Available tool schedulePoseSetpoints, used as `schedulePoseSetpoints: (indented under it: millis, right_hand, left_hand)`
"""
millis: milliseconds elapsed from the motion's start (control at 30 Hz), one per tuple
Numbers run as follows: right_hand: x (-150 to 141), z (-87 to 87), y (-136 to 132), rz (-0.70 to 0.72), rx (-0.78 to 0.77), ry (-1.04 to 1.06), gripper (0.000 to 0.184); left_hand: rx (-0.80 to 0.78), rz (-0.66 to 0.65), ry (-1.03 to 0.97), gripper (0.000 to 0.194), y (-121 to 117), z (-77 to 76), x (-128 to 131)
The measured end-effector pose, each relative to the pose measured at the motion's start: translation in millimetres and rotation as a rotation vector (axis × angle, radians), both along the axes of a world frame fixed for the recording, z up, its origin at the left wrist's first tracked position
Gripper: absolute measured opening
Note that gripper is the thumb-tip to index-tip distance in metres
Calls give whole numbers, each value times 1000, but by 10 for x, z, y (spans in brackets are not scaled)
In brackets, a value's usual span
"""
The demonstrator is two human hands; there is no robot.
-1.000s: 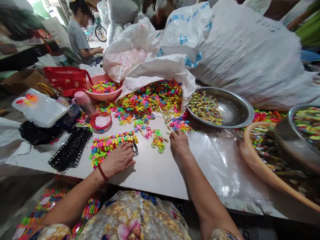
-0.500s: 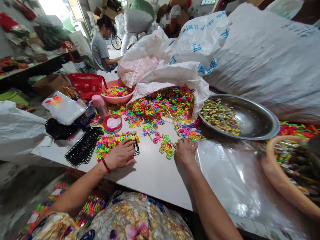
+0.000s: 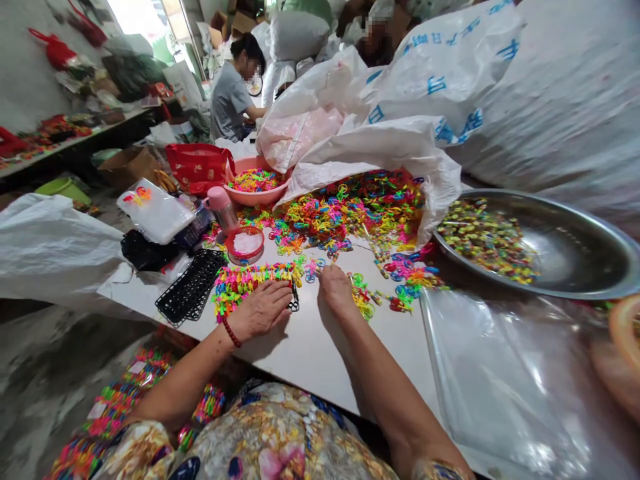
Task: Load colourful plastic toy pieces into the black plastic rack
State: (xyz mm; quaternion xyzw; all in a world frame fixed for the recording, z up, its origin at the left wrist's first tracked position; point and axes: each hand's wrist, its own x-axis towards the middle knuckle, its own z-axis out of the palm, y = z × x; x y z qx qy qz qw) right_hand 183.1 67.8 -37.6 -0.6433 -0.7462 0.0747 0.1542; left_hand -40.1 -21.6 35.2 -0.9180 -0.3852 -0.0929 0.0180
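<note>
My left hand lies with fingers stretched out over a black plastic grid. Rows of bright plastic pieces in green, yellow, pink and orange fill most of that grid. Close by, my right hand is closed in a pinch at a small blue and pink plastic toy, just past the grid's right end. To its right lie loose toys, yellow and green with looped ends. The fingertips of my right hand are partly hidden.
A white sack spills a heap of toys across the table. Stacked black grids lie left, near a red basket and pink-lidded bottle. Right are a metal basin and clear plastic bags. A person sits beyond.
My right hand has moved left from the loose toys toward the filled grid, now pinching a toy. My left hand stays on the grid. The camera view has turned a little left.
</note>
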Motion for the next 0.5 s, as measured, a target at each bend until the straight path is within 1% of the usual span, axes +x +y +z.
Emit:
schedulePoseSetpoints:
  millis: [67,133,267,400,467,500]
  right_hand:
    - [67,-26,-98,-24,-10,25,17]
    - [127,-48,-217,-40,-24,113,18]
    - [168,-75,-461,13,-74,502,19]
    - [20,-64,-726,117,-237,827,19]
    - [-115,-43,-854,177,-256,900,21]
    - [-187,-33,-907,206,-245,905,22]
  left_hand:
    - [-1,-6,22,39,9,-30,6]
    - [-7,-23,40,44,21,-44,7]
    - [-38,-55,5,49,33,1,-37]
    - [-80,-41,-89,50,58,39,-115]
    - [-98,-29,-101,49,75,25,-141]
    - [-106,-26,-102,49,82,14,-148]
